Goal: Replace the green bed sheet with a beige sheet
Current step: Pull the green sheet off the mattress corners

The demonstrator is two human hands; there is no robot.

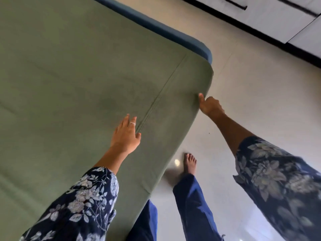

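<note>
The fingers (211,101) of the right hand (210,106) are curled over the green bed sheet (69,66) at the mattress edge near the corner, probably so it can be pulled off; the left hand (126,134) is laid flat, fingers straight, on the sheet beside a seam (161,94), which seems to steady it

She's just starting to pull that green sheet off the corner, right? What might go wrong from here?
1. The right hand grips the green sheet at the edge near the corner while the left hand rests flat on top; leaning on it could pin the sheet.
2. The sheet looks stretched tight round the corner, so a hard tug might strain the seam.
3. Her bare foot stands on glossy floor; she might slip.
</note>
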